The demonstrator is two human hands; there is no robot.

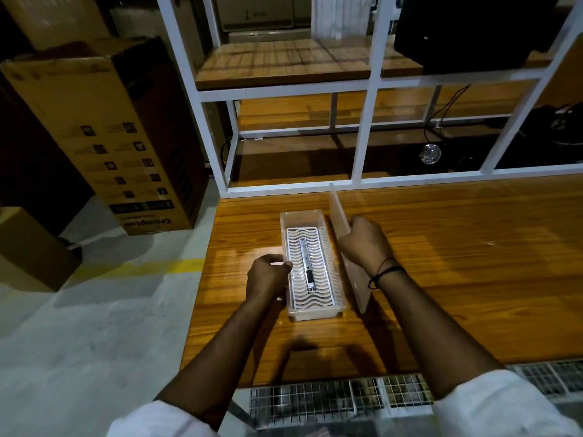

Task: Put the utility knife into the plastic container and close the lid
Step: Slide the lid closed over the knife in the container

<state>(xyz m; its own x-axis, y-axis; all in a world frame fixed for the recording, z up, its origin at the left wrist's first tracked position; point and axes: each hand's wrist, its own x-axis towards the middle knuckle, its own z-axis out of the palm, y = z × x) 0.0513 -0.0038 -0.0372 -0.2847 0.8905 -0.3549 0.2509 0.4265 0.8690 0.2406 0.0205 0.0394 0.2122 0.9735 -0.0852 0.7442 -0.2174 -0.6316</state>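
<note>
Two hands' grip: one container [310,261], one knife [307,266], one lid [347,244].

One brand name can be read: "Crompton", printed upside down near the bottom edge of the tall cardboard box [104,137] standing far left on the floor. The box's rows of small icons and other print are too blurred to read.
</note>
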